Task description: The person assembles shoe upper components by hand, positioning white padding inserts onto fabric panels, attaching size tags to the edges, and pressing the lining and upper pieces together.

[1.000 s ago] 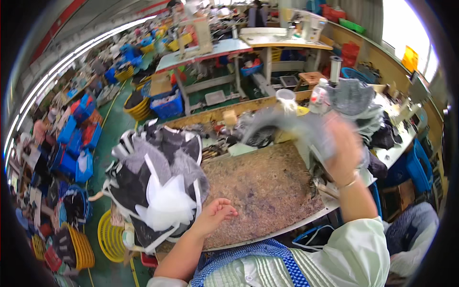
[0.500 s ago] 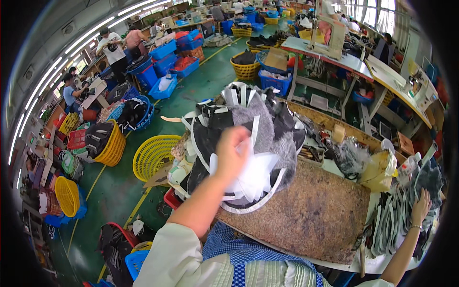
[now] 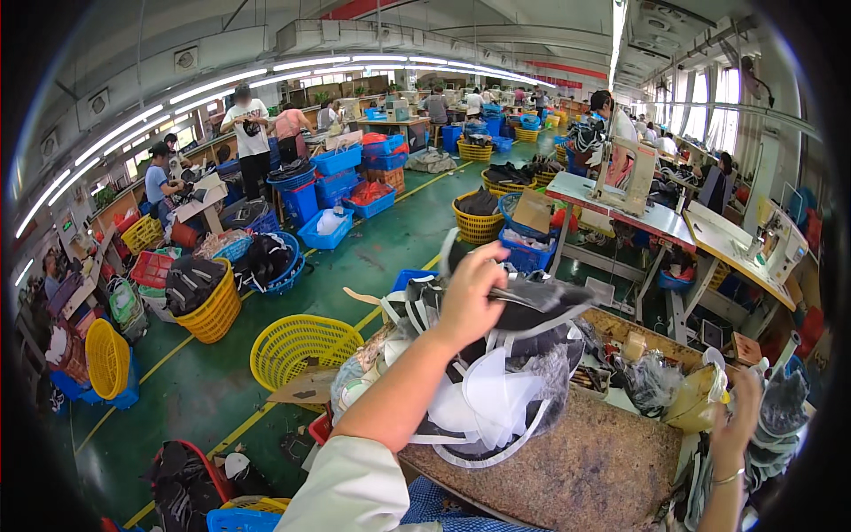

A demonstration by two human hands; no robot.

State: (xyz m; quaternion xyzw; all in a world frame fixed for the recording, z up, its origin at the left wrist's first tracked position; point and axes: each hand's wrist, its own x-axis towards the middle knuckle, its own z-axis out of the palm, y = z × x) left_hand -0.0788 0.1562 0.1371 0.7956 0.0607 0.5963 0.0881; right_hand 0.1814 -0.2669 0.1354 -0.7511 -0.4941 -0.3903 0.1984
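In the head view: gripping a black piece (image 3: 551,306) at its edge in the curled fingers of the left hand (image 3: 474,300), above the pile (image 3: 551,377) on the board (image 3: 585,465). With the right hand (image 3: 737,415) raised near the grey stack (image 3: 782,421), fingers spread, apparently empty. Probably handling one piece over the pile; lifting or laying, cannot tell. For either: grip firmly, clear the white pieces (image 3: 486,399).

I can read no lettering or numbers from here. On the white shirt (image 3: 245,113) at the upper left of my view I make out a dark marking (image 3: 258,113), too small on my feed to tell as writing.
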